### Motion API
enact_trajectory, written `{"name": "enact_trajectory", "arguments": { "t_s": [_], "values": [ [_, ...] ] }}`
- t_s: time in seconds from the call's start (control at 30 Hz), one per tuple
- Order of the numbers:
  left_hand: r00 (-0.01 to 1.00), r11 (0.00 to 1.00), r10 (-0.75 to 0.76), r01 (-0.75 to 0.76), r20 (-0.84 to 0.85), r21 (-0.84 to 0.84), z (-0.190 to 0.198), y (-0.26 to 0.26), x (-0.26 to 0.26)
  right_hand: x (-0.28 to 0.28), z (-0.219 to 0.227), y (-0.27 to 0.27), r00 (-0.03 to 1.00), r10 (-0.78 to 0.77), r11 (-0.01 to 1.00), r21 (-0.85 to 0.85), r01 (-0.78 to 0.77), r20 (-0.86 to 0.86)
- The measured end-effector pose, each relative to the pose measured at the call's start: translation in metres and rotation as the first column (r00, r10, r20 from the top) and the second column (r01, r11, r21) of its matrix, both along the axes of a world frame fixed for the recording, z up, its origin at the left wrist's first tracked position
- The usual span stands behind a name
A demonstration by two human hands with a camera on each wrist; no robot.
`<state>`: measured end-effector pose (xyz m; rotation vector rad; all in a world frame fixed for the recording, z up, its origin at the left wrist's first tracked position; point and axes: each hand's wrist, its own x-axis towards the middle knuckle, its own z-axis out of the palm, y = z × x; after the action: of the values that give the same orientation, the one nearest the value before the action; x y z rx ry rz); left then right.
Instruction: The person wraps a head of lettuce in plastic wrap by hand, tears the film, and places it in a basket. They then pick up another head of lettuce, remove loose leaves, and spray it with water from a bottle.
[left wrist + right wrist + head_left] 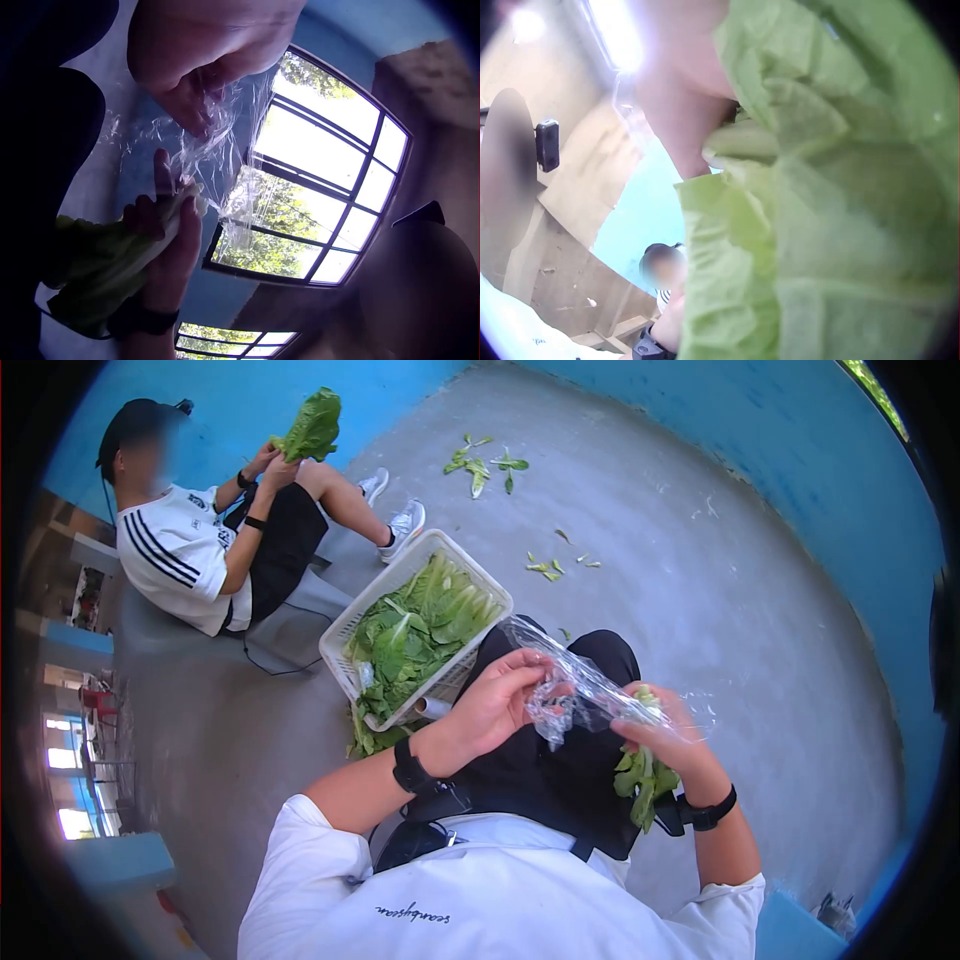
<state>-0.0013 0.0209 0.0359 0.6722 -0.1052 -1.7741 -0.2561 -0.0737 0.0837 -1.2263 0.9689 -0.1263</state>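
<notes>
The left hand (497,703) pinches one end of a crumpled clear plastic film (590,685), which stretches across to the right hand (668,732). In the right hand is a bunch of leafy greens (645,778), gripped by its pale stems with the leaves hanging down. In the left wrist view the film (217,150) runs between the left hand (214,52) and the stems beside the right hand's fingers (187,232). Large leaves (840,180) fill much of the right wrist view and partly hide the right hand (686,90).
A white basket (475,560) of leafy greens stands on the floor ahead to the left, with a roll (432,708) beside it. Another person (190,550) sits at the left, holding a leafy green (312,426). Loose leaves (480,463) lie scattered on the floor.
</notes>
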Motion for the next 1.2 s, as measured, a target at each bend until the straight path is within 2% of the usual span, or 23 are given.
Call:
{"name": "enact_trajectory", "arguments": {
  "t_s": [0.03,0.17,0.3,0.4,0.5,0.6,0.67,0.77,0.87,0.97,1.07,1.2],
  "values": [
    [1.0,1.0,-0.002,0.002,0.027,0.026,-0.001,0.003,-0.001,-0.002,-0.008,0.0,0.989,-0.086,0.996,0.019,0.084,0.123],
    [0.999,1.0,-0.017,0.017,0.03,-0.003,-0.003,0.01,0.009,-0.027,-0.025,-0.008,0.947,-0.213,0.973,-0.035,0.228,0.242],
    [0.943,0.996,-0.089,0.075,0.321,0.057,0.003,0.016,0.018,-0.044,-0.032,-0.013,0.945,-0.272,0.941,-0.154,0.301,0.184],
    [0.874,0.99,-0.137,0.106,0.466,0.092,0.002,0.019,0.021,-0.055,-0.034,-0.014,0.938,-0.318,0.926,-0.169,0.338,0.135],
    [0.842,0.99,-0.132,0.14,0.523,0.024,-0.001,0.023,0.027,-0.056,-0.022,-0.006,0.915,-0.369,0.895,-0.203,0.397,0.162],
    [0.84,0.989,-0.092,0.138,0.535,-0.046,-0.006,0.022,0.03,-0.064,-0.017,-0.005,0.916,-0.353,0.899,-0.201,0.389,0.19],
    [0.819,0.972,-0.081,0.192,0.568,-0.137,-0.005,0.021,0.037,-0.07,-0.013,-0.004,0.913,-0.364,0.897,-0.194,0.397,0.184],
    [0.739,0.933,-0.044,0.27,0.672,-0.237,-0.008,0.018,0.04,-0.076,-0.015,-0.003,0.904,-0.371,0.894,-0.182,0.41,0.212],
    [0.788,0.941,-0.041,0.238,0.614,-0.242,-0.025,0.015,0.04,-0.081,-0.019,0.001,0.89,-0.395,0.879,-0.187,0.438,0.229],
    [0.929,0.948,-0.133,0.221,0.346,-0.23,-0.024,0.01,0.033,-0.087,-0.021,0.004,0.878,-0.393,0.872,-0.193,0.45,0.272],
    [0.884,0.947,-0.153,0.258,0.442,-0.189,-0.02,0.007,0.032,-0.099,-0.033,0.004,0.865,-0.38,0.868,-0.198,0.456,0.326],
    [0.668,0.849,-0.087,0.438,0.739,-0.296,-0.008,0.003,0.037,-0.111,-0.044,0.0,0.862,-0.385,0.855,-0.224,0.467,0.329]
  ]
}}
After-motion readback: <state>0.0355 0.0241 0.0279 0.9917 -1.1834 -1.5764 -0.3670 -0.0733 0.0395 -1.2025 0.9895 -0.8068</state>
